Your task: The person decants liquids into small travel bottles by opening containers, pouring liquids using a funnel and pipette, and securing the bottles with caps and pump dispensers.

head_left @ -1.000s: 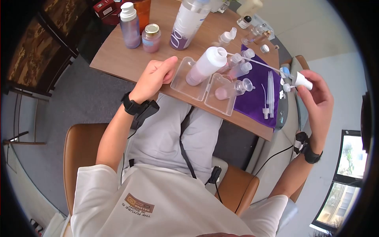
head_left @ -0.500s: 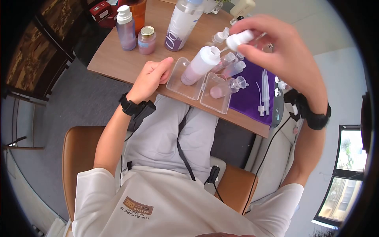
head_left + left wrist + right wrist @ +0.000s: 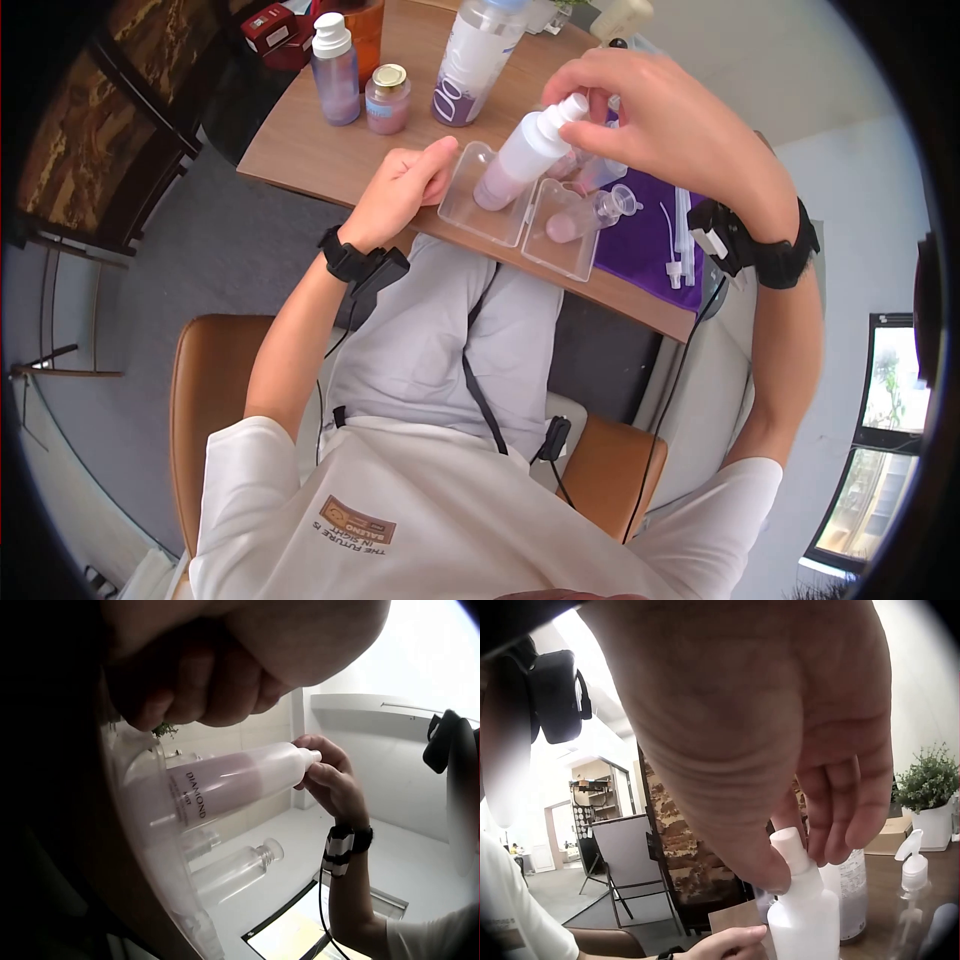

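My right hand (image 3: 670, 120) pinches the white spray pump (image 3: 574, 106) between thumb and fingers at the mouth of a tall bottle (image 3: 512, 162). The bottle holds pinkish liquid and stands in one half of a clear plastic case (image 3: 474, 226); dark lettering shows on it in the left wrist view. The pump's long tube is hidden. Close by the case's left side, at the table edge, my left hand (image 3: 400, 192) rests with fingers curled in and nothing visible in them. In the case's other half stands a small clear bottle (image 3: 575, 222) with a funnel in its neck.
Behind are a frosted pump bottle (image 3: 337, 85), a gold-lidded jar (image 3: 388, 100) and a large purple-and-white bottle (image 3: 470, 65). Small bottles stand behind my right hand. Plastic droppers (image 3: 684, 235) and a small sprayer (image 3: 673, 272) lie on a purple cloth (image 3: 640, 240).
My right hand has carried the spray pump from the far right to the tall bottle's mouth, and its tube is now out of sight. My left hand has stayed by the case.
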A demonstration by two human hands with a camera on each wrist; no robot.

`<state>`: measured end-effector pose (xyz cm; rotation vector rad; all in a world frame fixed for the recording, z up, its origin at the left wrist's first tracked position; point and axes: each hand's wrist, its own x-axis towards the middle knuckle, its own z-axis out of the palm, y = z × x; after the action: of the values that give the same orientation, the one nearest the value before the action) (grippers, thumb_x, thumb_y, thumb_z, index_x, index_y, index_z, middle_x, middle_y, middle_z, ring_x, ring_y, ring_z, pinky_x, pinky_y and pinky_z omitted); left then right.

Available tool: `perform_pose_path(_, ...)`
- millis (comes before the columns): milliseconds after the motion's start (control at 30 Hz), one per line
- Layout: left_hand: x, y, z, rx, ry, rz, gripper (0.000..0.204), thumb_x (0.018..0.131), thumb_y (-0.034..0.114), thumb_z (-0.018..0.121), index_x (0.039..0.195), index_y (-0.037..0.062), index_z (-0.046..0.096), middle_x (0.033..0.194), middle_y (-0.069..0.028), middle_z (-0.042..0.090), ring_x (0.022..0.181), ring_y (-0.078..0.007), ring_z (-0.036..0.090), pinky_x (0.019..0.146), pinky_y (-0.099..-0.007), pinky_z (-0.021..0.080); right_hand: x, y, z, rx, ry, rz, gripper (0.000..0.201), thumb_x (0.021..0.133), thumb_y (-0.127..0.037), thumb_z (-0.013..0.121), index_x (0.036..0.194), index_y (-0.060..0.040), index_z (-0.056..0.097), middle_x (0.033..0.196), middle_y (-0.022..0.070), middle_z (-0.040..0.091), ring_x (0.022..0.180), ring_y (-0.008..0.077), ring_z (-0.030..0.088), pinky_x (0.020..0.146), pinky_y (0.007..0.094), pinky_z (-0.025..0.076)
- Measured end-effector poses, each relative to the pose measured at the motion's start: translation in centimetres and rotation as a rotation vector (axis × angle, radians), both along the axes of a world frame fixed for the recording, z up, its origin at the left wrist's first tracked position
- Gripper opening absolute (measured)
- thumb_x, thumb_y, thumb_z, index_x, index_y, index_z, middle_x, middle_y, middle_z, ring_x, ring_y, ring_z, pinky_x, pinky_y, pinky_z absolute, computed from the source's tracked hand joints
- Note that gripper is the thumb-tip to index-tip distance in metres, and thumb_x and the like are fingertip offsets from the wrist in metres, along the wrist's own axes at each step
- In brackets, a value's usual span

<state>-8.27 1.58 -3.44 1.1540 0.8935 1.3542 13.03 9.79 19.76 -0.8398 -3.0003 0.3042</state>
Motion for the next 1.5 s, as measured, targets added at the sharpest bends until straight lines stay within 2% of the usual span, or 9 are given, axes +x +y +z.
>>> perform_pose_path(233, 0.5, -0.9, 4.0, 0.154, 0.214, 0.148, 0.035, 0.102, 0.030, 0.072, 0.082, 0.0078, 0.054, 0.074, 0.0051, 0.048, 0.067, -0.0062, 0.039, 0.060, -0.0244, 0.032, -0.3, -0.5, 0.3, 0.036, -0.046, -0.006, 0.030, 0.098, -0.025, 0.069, 0.112, 0.0004, 0.073, 0.090, 0.0099, 0.072, 0.081, 0.0205, 0.066, 0.074, 0.0349, 0.053)
perform_pose_path(300, 1.5, -0.7, 5.3, 0.309, 0.264, 0.248, 0.029, 0.094, 0.026, 0.082, 0.098, 0.0057, 0.062, 0.082, 0.0034, 0.056, 0.073, -0.0070, 0.048, 0.066, -0.0238, 0.040, -0.3, -0.2, 0.8, 0.107, -0.105, 0.024, 0.036, 0.098, -0.033, 0.067, 0.100, 0.0023, 0.074, 0.088, 0.0168, 0.075, 0.082, 0.0308, 0.072, 0.076, 0.0393, 0.055)
perform_pose_path(367, 2.0, 0.5, 6.0, 0.495, 0.382, 0.310, 0.043, 0.088, 0.022, 0.088, 0.117, 0.0038, 0.062, 0.094, 0.0004, 0.062, 0.082, -0.0092, 0.054, 0.075, -0.0262, 0.046, -0.8, -1.2, 1.7, 0.109, -0.126, -0.029, 0.043, 0.094, -0.038, 0.067, 0.091, 0.0039, 0.074, 0.087, 0.0250, 0.074, 0.085, 0.0440, 0.071, 0.078, 0.0481, 0.058)
perform_pose_path(500, 2.5, 1.4, 7.5, 0.524, 0.472, 0.154, 0.073, 0.089, 0.007, 0.083, 0.152, 0.0025, 0.044, 0.133, -0.0098, 0.061, 0.118, -0.0173, 0.062, 0.097, -0.0299, 0.051, -0.8, -1.6, 1.0, 0.323, -0.190, -0.039, 0.049, 0.096, -0.042, 0.063, 0.088, 0.0044, 0.075, 0.080, 0.0260, 0.072, 0.078, 0.0448, 0.071, 0.074, 0.0495, 0.058)
perform_pose_path(700, 4.8, 1.6, 8.3, 0.328, 0.042, 0.107, 0.073, 0.086, 0.003, 0.085, 0.149, 0.0017, 0.049, 0.132, -0.0101, 0.063, 0.116, -0.0171, 0.063, 0.099, -0.0321, 0.050, 0.1, -1.6, -0.5, 0.373, -0.144, -0.047, 0.051, 0.097, -0.043, 0.062, 0.085, 0.0047, 0.074, 0.076, 0.0267, 0.070, 0.073, 0.0457, 0.070, 0.071, 0.0498, 0.058)
perform_pose_path(833, 3.6, 1.9, 7.6, 0.425, 0.335, 0.180, 0.080, 0.089, 0.003, 0.084, 0.152, -0.0089, 0.037, 0.130, -0.0138, 0.066, 0.118, -0.0204, 0.065, 0.096, -0.0352, 0.057, 0.5, -1.9, -0.6, 0.341, -0.121, -0.048, 0.050, 0.097, -0.042, 0.062, 0.085, 0.0047, 0.074, 0.076, 0.0264, 0.070, 0.073, 0.0453, 0.070, 0.071, 0.0495, 0.058)
perform_pose_path(967, 3.3, 2.4, 7.8, 0.504, 0.505, 0.189, 0.079, 0.089, 0.003, 0.084, 0.152, -0.0080, 0.038, 0.132, -0.0141, 0.065, 0.114, -0.0196, 0.066, 0.094, -0.0337, 0.056, 0.8, -2.0, -0.8, 0.316, -0.091, -0.059, 0.049, 0.097, -0.042, 0.062, 0.085, 0.0046, 0.074, 0.076, 0.0261, 0.070, 0.073, 0.0449, 0.070, 0.071, 0.0493, 0.058)
perform_pose_path(1067, 3.5, 2.5, 7.8, 0.446, 0.387, 0.186, 0.078, 0.081, 0.015, 0.091, 0.146, -0.0024, 0.051, 0.120, -0.0082, 0.069, 0.100, -0.0155, 0.062, 0.093, -0.0328, 0.052, 0.9, -2.2, -0.7, 0.296, -0.079, -0.065, 0.049, 0.096, -0.041, 0.062, 0.085, 0.0046, 0.074, 0.077, 0.0259, 0.070, 0.073, 0.0446, 0.070, 0.070, 0.0491, 0.057)
perform_pose_path(1500, 3.8, 2.5, 7.8, 0.438, 0.355, 0.182, 0.080, 0.081, 0.013, 0.091, 0.147, -0.0021, 0.049, 0.121, -0.0099, 0.070, 0.107, -0.0168, 0.065, 0.098, -0.0343, 0.051, 1.7, -3.1, 0.7, 0.178, -0.004, -0.054, 0.047, 0.096, -0.040, 0.063, 0.086, 0.0045, 0.074, 0.077, 0.0250, 0.070, 0.073, 0.0433, 0.070, 0.069, 0.0483, 0.057)
